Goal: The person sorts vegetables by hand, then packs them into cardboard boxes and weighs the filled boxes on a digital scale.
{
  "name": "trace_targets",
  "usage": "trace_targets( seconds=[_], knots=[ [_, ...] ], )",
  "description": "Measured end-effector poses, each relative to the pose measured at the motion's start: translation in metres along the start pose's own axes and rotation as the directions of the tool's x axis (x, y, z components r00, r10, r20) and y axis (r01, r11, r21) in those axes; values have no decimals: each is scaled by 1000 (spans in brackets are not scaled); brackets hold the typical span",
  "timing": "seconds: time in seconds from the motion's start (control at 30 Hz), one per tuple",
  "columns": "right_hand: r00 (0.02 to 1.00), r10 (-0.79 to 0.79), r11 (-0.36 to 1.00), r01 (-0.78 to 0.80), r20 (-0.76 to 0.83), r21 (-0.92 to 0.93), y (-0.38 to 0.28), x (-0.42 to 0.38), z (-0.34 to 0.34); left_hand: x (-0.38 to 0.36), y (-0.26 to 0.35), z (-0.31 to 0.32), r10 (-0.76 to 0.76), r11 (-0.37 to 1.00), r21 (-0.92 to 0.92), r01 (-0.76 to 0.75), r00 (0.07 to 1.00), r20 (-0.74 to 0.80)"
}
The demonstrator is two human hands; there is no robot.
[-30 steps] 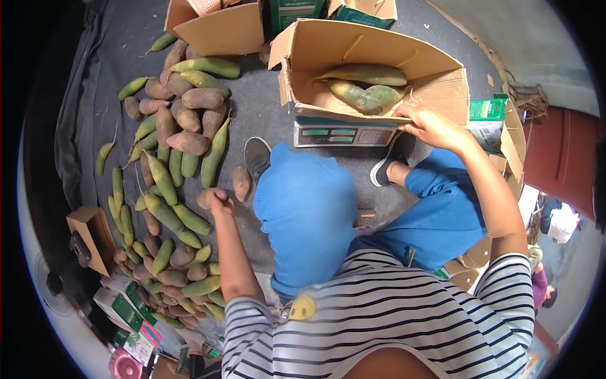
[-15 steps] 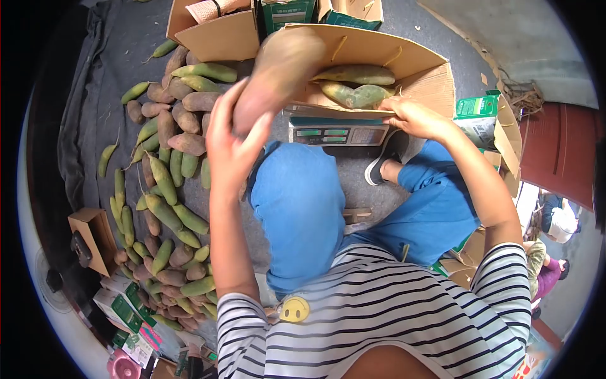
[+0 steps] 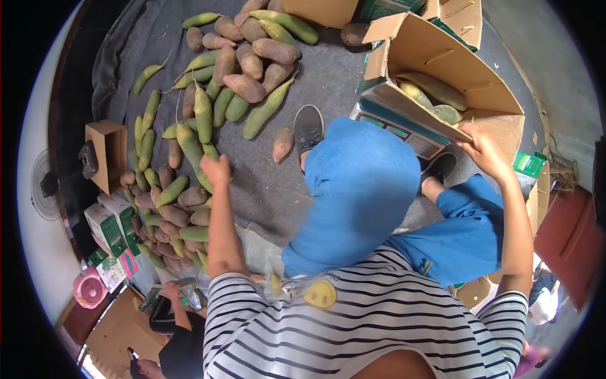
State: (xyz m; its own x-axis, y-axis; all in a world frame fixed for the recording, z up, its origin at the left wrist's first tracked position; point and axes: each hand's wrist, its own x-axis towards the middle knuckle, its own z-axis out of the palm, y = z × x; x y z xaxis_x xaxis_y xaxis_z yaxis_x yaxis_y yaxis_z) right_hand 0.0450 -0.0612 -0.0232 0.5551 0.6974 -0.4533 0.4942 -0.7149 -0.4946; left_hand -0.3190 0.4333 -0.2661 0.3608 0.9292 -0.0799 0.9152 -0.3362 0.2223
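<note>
My left hand point(image 3: 216, 169) is over the pile on the floor, its fingers curled down around the side of a long green radish point(image 3: 189, 146); the fingertips are hidden. Thick brownish-pink roots point(image 3: 244, 88) and more green radishes point(image 3: 203, 114) lie heaped around it. At the right, my right hand point(image 3: 483, 151) grips the near edge of an open cardboard box point(image 3: 476, 69). Inside the box, long green radishes point(image 3: 435, 88) lie side by side. Under the box is a digital scale point(image 3: 416, 144) with green displays, partly covered by the box and my knee.
One brownish root point(image 3: 283, 144) lies alone near my shoe point(image 3: 309, 126); another dark one point(image 3: 355, 35) is beside the box. More cartons point(image 3: 388, 9) stand at the back. A small cardboard box point(image 3: 108, 148) and a pink fan point(image 3: 89, 288) are at left, with another person point(image 3: 170, 341) lower left.
My left hand has moved from beside the box down-left to the pile and has let go of the large root. The view has swung left. My right hand still grips the box edge.
</note>
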Motion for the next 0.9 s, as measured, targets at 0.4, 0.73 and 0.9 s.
trace_targets(
  seconds=[0.4, 0.73, 0.9],
  knots=[
    [997, 82, 997, -82, 5, 4, -3, 1, 3, 78, -133, 48, -477, 688, -451, 569, 823, 310],
    [996, 87, 996, -88, 25, 7, -3, 2, 5, 74, -80, 57, -543, 308, -622, 720, 670, 506],
    [1000, -11, 999, 12, 15, -45, 2, -1, 0, 30, -55, 56, -522, 360, -652, 668, 723, 453]
  ],
)
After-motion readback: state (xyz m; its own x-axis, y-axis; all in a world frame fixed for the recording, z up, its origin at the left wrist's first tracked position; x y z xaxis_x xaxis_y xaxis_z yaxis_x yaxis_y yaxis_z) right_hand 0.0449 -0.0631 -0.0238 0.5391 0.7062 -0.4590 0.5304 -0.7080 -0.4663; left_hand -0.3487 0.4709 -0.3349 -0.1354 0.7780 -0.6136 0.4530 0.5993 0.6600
